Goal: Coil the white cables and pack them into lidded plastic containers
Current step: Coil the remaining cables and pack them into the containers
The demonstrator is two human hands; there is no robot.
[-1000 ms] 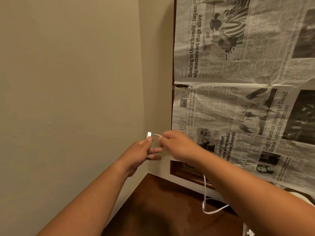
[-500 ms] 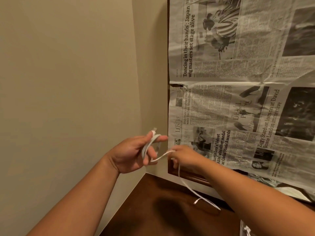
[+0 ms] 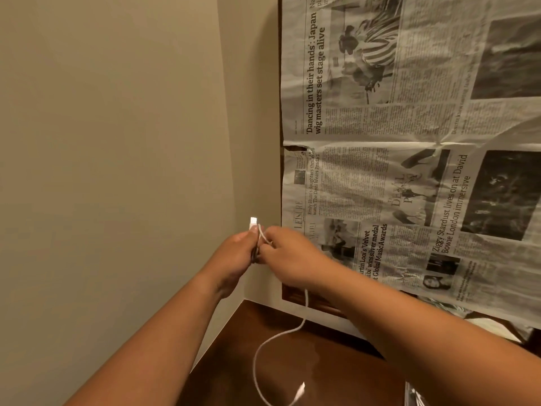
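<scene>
Left hand (image 3: 234,256): pinches the white cable (image 3: 304,312) near its plug.
Right hand (image 3: 288,253): grips the cable, apparently.
Cable tail: dangles over the dark table (image 3: 336,361).

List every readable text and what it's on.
All on the newspaper:
"'Dancing in their hands': Japan wig masters set stage alive"
"Ziggy Stardust lives on at David Bowie London immersive"
"LEISURE"
"Emily Blunt's daughters thrilled to watch The Devil Wears Prada 2"
"Looi's 'Velvet", "wins silver medal", "Global Music Awards": line starts hidden.
Body columns: too small.
</scene>
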